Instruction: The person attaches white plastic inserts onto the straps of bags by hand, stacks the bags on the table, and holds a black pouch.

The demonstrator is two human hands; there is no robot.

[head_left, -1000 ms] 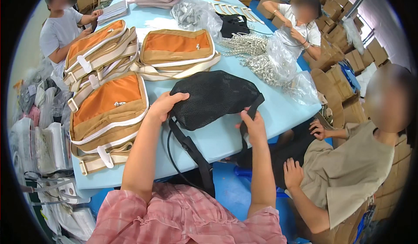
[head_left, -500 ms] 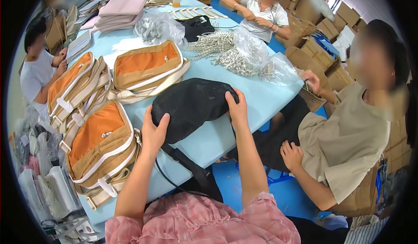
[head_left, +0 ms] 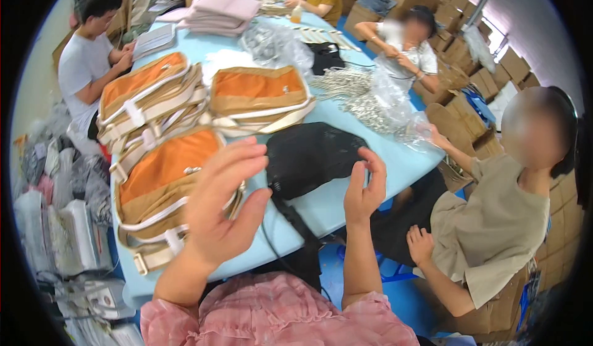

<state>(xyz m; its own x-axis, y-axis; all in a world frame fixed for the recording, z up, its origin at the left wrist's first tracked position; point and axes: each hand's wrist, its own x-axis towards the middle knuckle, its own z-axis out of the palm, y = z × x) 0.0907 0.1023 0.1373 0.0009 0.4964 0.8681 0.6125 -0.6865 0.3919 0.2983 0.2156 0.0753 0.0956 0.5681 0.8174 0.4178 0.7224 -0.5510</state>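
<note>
A black mesh bag (head_left: 312,160) with a black strap (head_left: 295,222) lies on the light blue table in front of me. My left hand (head_left: 225,204) is raised at the bag's left side, thumb and fingers spread, holding nothing. At the bag's right end is my right hand (head_left: 367,188), its fingers curved and apart from the thumb. Whether its fingertips touch the fabric I cannot tell. Close to my left hand, and partly hidden by it, sits an orange and tan bag (head_left: 164,173) with white zips.
More orange and tan bags (head_left: 259,89) lie behind. Farther back are pink folded pieces (head_left: 225,6), metal chains (head_left: 364,102) and clear plastic bags (head_left: 278,43). Co-workers sit around the table (head_left: 333,216); one at the right (head_left: 488,222) sits close. Cardboard boxes (head_left: 460,114) stand beyond.
Both hands have let go of the black bag, which now rests on the table. My left hand has lifted off it, and my right has opened beside its end. The camera view has shifted.
</note>
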